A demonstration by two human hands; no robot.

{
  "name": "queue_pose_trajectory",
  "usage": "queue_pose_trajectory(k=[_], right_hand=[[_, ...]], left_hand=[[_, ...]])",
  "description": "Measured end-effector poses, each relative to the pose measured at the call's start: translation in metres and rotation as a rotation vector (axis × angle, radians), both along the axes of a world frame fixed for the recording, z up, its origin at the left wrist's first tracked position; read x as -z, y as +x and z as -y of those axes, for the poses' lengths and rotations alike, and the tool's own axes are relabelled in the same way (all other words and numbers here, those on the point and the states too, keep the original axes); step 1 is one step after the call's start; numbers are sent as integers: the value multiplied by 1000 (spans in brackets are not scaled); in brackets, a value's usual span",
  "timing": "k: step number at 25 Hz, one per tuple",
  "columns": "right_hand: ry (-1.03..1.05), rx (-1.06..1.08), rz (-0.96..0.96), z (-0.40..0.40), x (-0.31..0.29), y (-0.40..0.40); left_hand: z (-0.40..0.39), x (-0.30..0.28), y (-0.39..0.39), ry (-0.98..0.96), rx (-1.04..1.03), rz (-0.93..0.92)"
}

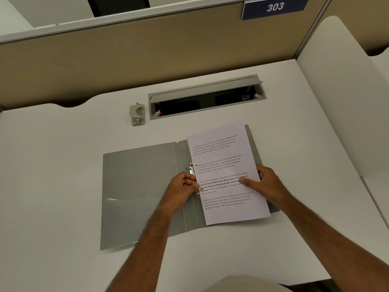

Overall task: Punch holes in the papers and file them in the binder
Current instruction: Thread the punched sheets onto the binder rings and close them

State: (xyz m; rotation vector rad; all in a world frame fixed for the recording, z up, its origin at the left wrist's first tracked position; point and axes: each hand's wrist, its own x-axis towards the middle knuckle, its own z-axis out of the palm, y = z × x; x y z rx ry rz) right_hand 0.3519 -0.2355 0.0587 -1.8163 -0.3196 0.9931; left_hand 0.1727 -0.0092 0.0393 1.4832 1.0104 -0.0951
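Lying open and flat on the white desk [63, 165], the grey binder [139, 186] shows its metal ring mechanism [192, 178] along the spine. A white printed sheet [227, 171], carrying four blocks of black text with one passage in bold, sits tilted over the binder's right half, its left edge against the rings and a punched hole visible near that edge. The left hand [182, 189] has its fingers curled at the rings and the sheet's left edge; exactly what it pinches I cannot tell. The right hand [267, 184] grips the sheet's right edge, thumb on top. A beige hole punch [137, 114] stands well behind, beside an open cable tray [207, 96].
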Motion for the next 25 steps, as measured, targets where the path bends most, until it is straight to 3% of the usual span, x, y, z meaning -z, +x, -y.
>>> queue_pose_trajectory(k=[6, 11, 25], right_hand=[[-20, 5, 11, 2, 6, 2], [-19, 3, 13, 1, 9, 4], [-53, -47, 27, -2, 15, 9]], left_hand=[[-14, 3, 12, 261, -174, 75], [-30, 4, 36, 123, -63, 10], [-36, 17, 41, 142, -46, -40]])
